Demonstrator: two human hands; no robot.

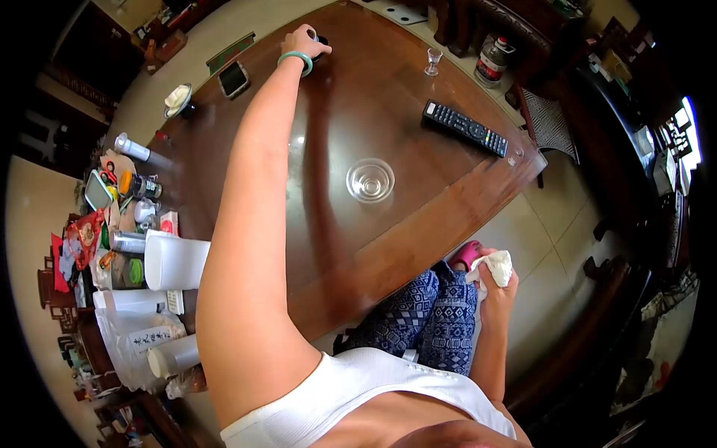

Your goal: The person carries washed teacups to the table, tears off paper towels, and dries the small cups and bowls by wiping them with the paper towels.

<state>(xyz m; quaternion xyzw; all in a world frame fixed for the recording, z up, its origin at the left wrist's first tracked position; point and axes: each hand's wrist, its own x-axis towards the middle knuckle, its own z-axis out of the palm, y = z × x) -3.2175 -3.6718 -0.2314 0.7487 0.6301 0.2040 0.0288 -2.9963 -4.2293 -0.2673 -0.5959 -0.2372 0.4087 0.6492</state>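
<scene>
My left arm stretches across the dark wooden table (351,254) to its far side. There my left hand (302,43), with a pale green bangle (307,66) on the wrist, is closed around a small dark object (322,49); its kind is mostly hidden by the fingers. Beside my knee and off the table edge, my right hand (499,293) grips a crumpled white tissue (496,267). A clear glass dish (370,181) rests on the tabletop between the two hands. A smartphone (234,80) lies left of my left hand.
Toward the right lie a black remote control (467,128) and a small stemmed glass (433,61). A large plastic bottle (493,63) stands beyond the edge. Along the left are a white bin-like container (175,260), jars, bags and a bowl (178,101) with pale contents.
</scene>
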